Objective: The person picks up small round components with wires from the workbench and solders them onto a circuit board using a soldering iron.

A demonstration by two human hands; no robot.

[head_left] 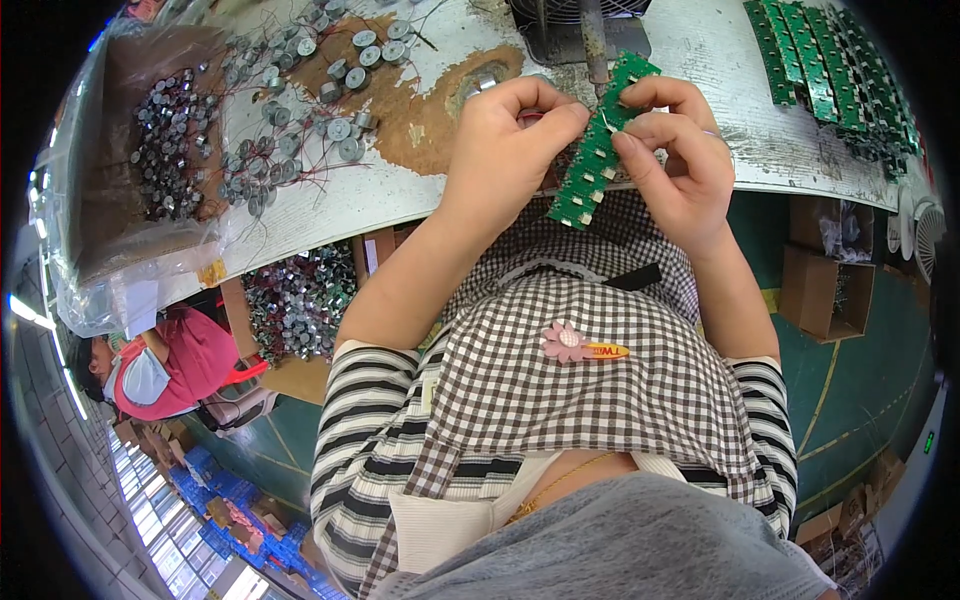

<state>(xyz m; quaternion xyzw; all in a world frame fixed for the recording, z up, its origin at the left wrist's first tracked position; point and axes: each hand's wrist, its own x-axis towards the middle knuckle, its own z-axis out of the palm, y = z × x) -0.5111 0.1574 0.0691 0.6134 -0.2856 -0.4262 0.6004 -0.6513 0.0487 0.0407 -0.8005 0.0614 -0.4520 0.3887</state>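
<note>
A green circuit board strip [577, 191] with small metal parts along it is held at a slant over the table's front edge. My right hand [685, 165] has its bent fingers and thumb closed at the strip's upper right side. A thin pale sliver shows by that thumb. My left hand [510, 140] is pinched, thumb against forefinger, right at the strip's left edge. Bits of red show under its fingers, but what it grips is hidden. Left of it lie several small round metal motors [350, 149] with thin red and dark wires.
A plastic-lined box of motors [110, 185] stands at the left, with another full carton [238, 320] below. More green board strips [815, 65] lie far right. A fan [575, 12] and metal post [593, 45] stand ahead. Another person [175, 365] sits at lower left.
</note>
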